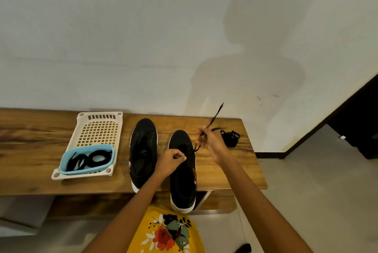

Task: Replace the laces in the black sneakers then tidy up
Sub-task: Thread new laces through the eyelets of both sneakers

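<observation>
Right hand (211, 143) grip pinches lace (214, 117) above right sneaker (183, 170); left hand (170, 160) pinches at its eyelets.

Wooden bench (30, 144): tray (96, 130), sneakers (143, 150), laces (230, 137).

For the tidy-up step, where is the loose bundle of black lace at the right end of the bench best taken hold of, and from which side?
Probably from above, pinching the middle of the loose lace bundle: it lies as a flat tangle on the bench, so its sides give little to grip. The right hand is nearest, though it now holds another lace.
</observation>
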The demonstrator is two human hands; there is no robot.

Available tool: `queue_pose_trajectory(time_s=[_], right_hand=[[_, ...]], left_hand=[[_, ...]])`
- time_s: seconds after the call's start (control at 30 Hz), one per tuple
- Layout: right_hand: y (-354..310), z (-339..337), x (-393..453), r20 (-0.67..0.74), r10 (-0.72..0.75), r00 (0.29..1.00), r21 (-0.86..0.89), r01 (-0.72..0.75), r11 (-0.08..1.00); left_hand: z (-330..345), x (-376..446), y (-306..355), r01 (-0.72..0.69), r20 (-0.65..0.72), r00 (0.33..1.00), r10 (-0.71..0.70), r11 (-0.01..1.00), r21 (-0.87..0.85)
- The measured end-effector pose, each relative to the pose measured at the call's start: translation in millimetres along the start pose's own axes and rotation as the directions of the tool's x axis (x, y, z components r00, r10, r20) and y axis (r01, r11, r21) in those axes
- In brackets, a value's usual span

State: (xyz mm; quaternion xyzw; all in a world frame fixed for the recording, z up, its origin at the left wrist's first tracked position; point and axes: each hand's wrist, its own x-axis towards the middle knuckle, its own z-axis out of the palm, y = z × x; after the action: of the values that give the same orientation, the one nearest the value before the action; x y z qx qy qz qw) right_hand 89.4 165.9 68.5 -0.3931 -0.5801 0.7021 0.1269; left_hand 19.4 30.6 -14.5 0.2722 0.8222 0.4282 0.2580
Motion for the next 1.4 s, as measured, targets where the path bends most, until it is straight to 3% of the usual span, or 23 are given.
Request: queue_pose_trajectory(time_s=[0.1, 0.23, 0.33, 0.4, 0.53, 0.77, 0.87, 0.97, 1.1, 1.2, 1.33, 1.4], right_hand=[[38.0, -1.4, 5.9, -0.003, 0.145, 0.989, -0.117, -0.144, 0.983], [69.1, -4.2, -4.3, 0.029, 0.199, 0.980, -0.150, -0.193, 0.970], [90.0, -6.2, -9.8, -0.042, 0.097, 0.994, -0.166, -0.103, 0.981], [100.7, -7.0, -12.3, -0.056, -0.033, 0.998, -0.277, 0.016, 0.961], [104.2, -2.5, -21.9, 0.079, -0.165, 0.983, -0.472, 0.183, 0.862], [108.6, 8.3, -22.7, 0.041, -0.261, 0.964, -0.523, 0.243, 0.817], [100.3, 15.2, -23.3, 0.022, -0.299, 0.954, -0.421, 0.281, 0.863], [91.3, 15.0, -21.8, 0.050, -0.245, 0.968, -0.281, 0.249, 0.927], [71.3, 8.8, -22.5, 0.259, -0.182, 0.949, -0.248, 0.247, 0.937], [45.7, 1.7, -28.2, 0.323, -0.188, 0.928, -0.068, 0.221, 0.973], [17.7, -11.8, -26.6, 0.096, -0.284, 0.954, 0.396, 0.225, 0.890], [0.0, -21.8, -24.4, -0.006, -0.260, 0.966, 0.523, 0.225, 0.822]], left_hand=[[1.0, 1.4, -1.9, 0.057, 0.023, 0.998, -0.055, 0.989, -0.135], [1.4, 5.1, -6.0, 0.035, 0.076, 0.996, -0.034, 0.999, -0.011], [2.7, 4.2, -2.8, -0.019, 0.053, 0.999, 0.013, 0.993, 0.116], [3.7, 2.0, 2.4, -0.017, 0.000, 1.000, 0.017, 0.991, 0.132], [6.4, -1.0, 2.2, 0.123, 0.010, 0.992, -0.122, 0.992, -0.040], [5.3, -10.5, 22.9, 0.289, 0.120, 0.957, -0.263, 0.902, -0.321], [9.4, -13.1, 35.7, 0.302, 0.112, 0.953, -0.281, 0.866, -0.399], [6.1, -16.0, 47.8, 0.346, 0.089, 0.929, -0.360, 0.755, -0.557], [-6.5, -8.9, 61.3, 0.296, 0.099, 0.932, -0.350, 0.574, -0.763], [-20.8, -1.4, 64.4, 0.226, 0.076, 0.932, -0.355, 0.404, -0.886], [-29.9, -3.4, 56.1, 0.143, 0.038, 0.925, -0.378, 0.253, -0.957], [-37.0, -5.3, 57.5, 0.088, 0.015, 0.927, -0.375, 0.179, -0.980]])
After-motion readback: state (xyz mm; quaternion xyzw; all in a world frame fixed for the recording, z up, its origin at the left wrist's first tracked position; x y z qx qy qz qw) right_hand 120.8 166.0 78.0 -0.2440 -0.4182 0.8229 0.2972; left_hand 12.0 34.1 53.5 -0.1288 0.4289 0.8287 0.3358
